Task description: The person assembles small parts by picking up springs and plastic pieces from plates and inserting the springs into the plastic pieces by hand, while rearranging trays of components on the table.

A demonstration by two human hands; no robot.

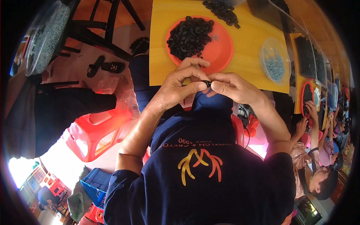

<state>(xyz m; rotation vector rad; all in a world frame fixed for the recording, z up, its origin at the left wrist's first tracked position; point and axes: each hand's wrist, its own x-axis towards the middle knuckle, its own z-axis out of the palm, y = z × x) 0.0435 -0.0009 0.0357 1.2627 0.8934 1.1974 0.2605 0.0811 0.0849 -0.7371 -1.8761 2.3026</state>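
Note:
My left hand (175,85) and my right hand (237,88) meet just off the near edge of the yellow table (247,67). Between their thumbs and fingers they pinch a small black part (207,83), partly hidden by the fingertips. Just beyond the hands, a round orange-red plate (219,56) bears a heap of small black ring-like parts (189,35). A few tiny silvery pieces (215,37) lie beside that heap on the plate.
A clear round tub (264,67) with small silvery metal pieces stands at the table's right. More black parts (223,13) lie at the far edge. To the left are a red plastic stool (88,137), slippers (112,67) and a blue crate (95,183). Co-workers sit at right.

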